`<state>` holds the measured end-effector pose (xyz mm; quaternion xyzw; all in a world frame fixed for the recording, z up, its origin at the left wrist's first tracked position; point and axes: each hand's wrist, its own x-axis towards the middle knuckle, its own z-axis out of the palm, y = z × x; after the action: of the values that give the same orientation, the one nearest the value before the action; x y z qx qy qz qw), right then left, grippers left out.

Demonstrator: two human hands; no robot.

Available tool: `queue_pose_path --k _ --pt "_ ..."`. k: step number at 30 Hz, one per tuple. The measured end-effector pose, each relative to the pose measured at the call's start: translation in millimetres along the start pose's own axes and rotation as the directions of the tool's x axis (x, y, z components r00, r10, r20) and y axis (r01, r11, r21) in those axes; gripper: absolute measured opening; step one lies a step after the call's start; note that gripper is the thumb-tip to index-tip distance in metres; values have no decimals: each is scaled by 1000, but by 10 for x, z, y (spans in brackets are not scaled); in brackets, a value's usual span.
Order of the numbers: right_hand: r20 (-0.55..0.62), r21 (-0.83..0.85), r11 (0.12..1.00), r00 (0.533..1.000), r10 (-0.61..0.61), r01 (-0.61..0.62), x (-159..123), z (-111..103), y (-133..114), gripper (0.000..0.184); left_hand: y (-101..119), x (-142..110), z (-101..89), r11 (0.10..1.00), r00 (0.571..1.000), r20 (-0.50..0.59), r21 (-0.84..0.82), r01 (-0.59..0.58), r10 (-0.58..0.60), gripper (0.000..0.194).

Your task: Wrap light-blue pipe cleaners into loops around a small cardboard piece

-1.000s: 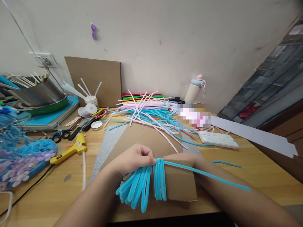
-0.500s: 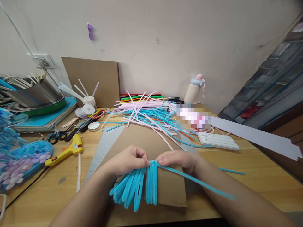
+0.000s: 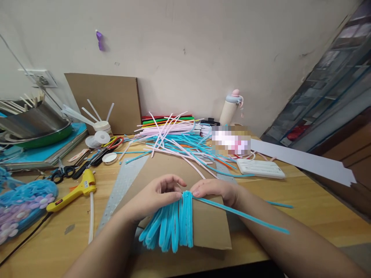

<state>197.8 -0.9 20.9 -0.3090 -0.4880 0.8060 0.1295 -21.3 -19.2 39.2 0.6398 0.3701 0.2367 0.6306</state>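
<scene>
Pinning the blue pipe-cleaner loops [image 3: 171, 226] against the top edge of a cardboard piece [image 3: 210, 227]: left hand [image 3: 153, 195] lies flat over the bundle, fingers spread rather than closed, so the wraps can't slide or spring open. Right hand [image 3: 216, 191] sits at the same edge, thumb and forefinger pinched together on the loose blue strand [image 3: 246, 217] right where it leaves the wraps, so the grip there is clamped on that strand. The free tail runs out over the right forearm, apparently kept clear of the loops. Cardboard rests on a bigger cardboard sheet [image 3: 162, 166] at the near edge of the bench [image 3: 313, 208], likely as a work mat. Spare pipe cleaners [image 3: 176, 141] piled behind, glue gun [image 3: 74, 189] and scissors [image 3: 62, 173] off to the left.
</scene>
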Motion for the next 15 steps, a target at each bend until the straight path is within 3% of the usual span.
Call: queue_pose_path --k 6,15 --pt "-12 42 999 1000 -14 14 68 -51 39 25 5 -26 35 995 999 33 99 11 -15 47" --pt "-4 91 995 1000 28 -27 103 -51 48 21 30 -40 87 993 999 49 115 8 -14 46"
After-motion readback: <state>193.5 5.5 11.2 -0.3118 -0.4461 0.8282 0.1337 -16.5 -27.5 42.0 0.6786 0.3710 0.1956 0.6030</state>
